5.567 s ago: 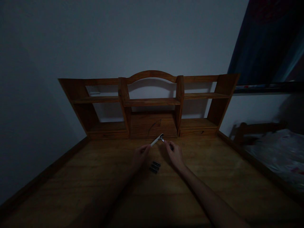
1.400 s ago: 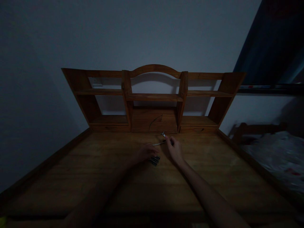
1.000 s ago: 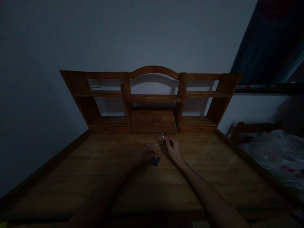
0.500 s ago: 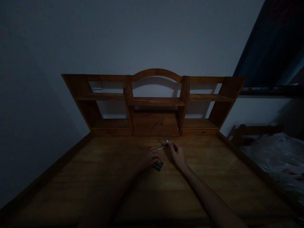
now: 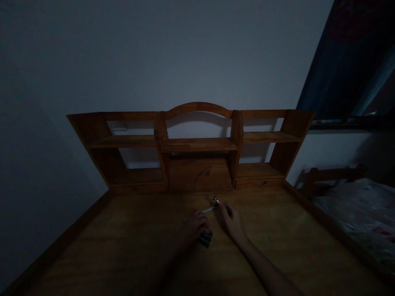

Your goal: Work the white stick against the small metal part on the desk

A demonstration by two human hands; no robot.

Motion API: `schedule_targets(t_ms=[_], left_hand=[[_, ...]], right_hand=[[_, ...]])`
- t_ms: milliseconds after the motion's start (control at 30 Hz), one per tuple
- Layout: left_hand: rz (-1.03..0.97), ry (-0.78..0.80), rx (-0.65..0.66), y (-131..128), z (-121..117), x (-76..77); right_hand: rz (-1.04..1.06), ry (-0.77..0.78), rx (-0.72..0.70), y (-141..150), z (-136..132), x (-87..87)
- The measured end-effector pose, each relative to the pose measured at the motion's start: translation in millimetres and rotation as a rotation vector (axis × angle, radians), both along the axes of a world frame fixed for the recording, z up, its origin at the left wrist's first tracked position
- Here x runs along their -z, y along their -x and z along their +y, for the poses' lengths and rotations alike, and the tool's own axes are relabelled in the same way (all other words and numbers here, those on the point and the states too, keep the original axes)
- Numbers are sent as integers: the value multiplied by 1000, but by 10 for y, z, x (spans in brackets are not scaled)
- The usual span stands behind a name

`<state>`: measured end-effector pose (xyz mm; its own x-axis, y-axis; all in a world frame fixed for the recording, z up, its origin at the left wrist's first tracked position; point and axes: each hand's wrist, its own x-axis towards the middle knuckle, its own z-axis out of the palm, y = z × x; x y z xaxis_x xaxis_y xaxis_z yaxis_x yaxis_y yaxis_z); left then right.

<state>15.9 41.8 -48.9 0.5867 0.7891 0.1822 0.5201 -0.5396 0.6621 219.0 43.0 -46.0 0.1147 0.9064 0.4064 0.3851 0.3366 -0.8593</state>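
In dim light, my right hand [image 5: 233, 220] is closed around what looks like a caliper [image 5: 210, 209]. Its pale jaw end [image 5: 215, 200] points up and away beyond my thumb. The thin silvery beam runs left from there, passing behind my left hand [image 5: 196, 226]. The left fingers are curled, their tips on a group of small black pieces [image 5: 205, 239] lying side by side on the wooden desk [image 5: 138, 238]. My left hand partly covers these pieces, and their kind is too dark to make out.
A wooden shelf unit [image 5: 199, 144] stands along the desk's back edge against the wall. Raised wooden borders run along both desk sides. At right are a plastic-covered heap [image 5: 358, 205] and a dark curtain [image 5: 342, 61].
The whole view has tilted upward, so the shelf, desk and hands appear lower. A little more of the silvery beam shows left of my left hand. Both hands keep nearly the same pose.
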Motion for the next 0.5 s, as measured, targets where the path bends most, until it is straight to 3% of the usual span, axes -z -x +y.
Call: schedule_targets(t_ms=[267, 500], left_hand=[[40, -15, 31, 25, 5, -50], [-48, -8, 19, 37, -66, -83]], right_hand=[[-2, 45, -18, 5, 19, 26], [3, 56, 12, -10, 27, 9]])
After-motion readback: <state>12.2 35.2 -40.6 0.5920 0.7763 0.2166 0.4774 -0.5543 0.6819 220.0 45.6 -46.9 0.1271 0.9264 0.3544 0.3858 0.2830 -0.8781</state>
